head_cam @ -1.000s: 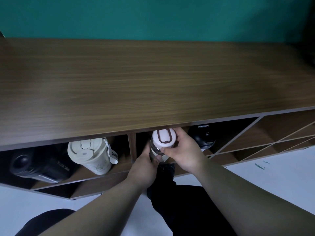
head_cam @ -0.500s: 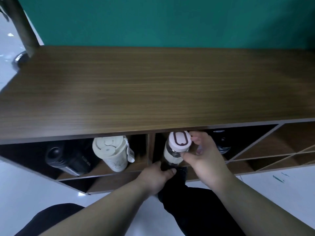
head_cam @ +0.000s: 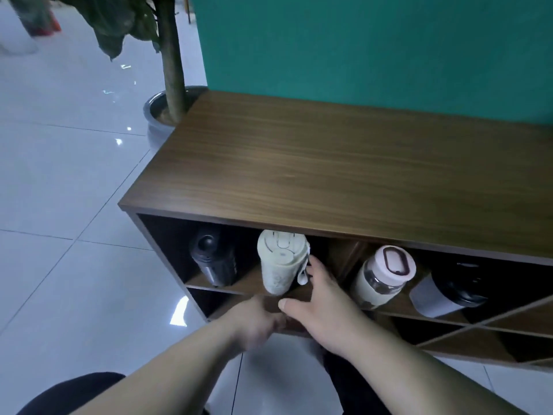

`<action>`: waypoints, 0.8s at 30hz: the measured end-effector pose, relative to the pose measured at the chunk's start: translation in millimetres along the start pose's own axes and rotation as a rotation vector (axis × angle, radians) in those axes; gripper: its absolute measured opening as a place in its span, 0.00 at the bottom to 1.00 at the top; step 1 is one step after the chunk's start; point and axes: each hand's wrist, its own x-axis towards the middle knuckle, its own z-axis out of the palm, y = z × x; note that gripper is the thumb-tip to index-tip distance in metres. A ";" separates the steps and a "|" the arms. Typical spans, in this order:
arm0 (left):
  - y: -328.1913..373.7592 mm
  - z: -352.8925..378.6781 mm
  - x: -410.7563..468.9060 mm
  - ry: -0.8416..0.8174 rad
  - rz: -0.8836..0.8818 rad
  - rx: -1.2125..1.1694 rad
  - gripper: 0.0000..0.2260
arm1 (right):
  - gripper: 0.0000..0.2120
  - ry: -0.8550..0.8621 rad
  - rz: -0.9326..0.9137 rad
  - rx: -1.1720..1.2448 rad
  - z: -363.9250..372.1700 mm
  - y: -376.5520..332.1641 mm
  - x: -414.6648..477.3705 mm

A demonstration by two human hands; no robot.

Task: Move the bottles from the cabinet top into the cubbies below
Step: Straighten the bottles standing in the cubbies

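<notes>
Teal wall, bare wood cabinet top (head_cam: pixel 344 172) | right hand (head_cam: pixel 321 298) spread open, empty, fingertips by cream bottle (head_cam: pixel 281 262) | left hand (head_cam: pixel 257 322) loosely curled, empty, at shelf edge | four bottles in upper cubbies: black bottle (head_cam: pixel 212 259), cream, pink-lid bottle (head_cam: pixel 383 277), dark bottle (head_cam: pixel 449 289) | step: likely final tidy-up | next: nudge cream bottle deeper, if anything.

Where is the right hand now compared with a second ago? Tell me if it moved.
Yes. The right hand has left the pink-lidded bottle and crossed the divider leftward, now open beside the cream tumbler.

Four bottles (head_cam: pixel 381 277) stand in the cabinet's (head_cam: pixel 329 163) top cubbies (head_cam: pixel 248 283).
</notes>
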 end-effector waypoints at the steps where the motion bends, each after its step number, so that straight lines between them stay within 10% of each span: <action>1: -1.9 -4.2 0.2 0.041 0.003 -0.036 0.20 | 0.46 0.052 -0.010 0.028 3.3 -5.0 6.2; 8: 2.8 -22.4 20.1 0.259 -0.139 -0.036 0.53 | 0.36 0.262 0.038 0.149 12.5 -23.6 41.5; 15: -5.6 -28.9 36.0 0.253 -0.030 -0.090 0.52 | 0.35 0.280 0.044 0.215 25.5 -18.9 59.4; 24: -0.8 -24.9 37.3 0.299 0.031 -0.015 0.27 | 0.35 0.297 0.022 0.182 29.6 -10.4 68.0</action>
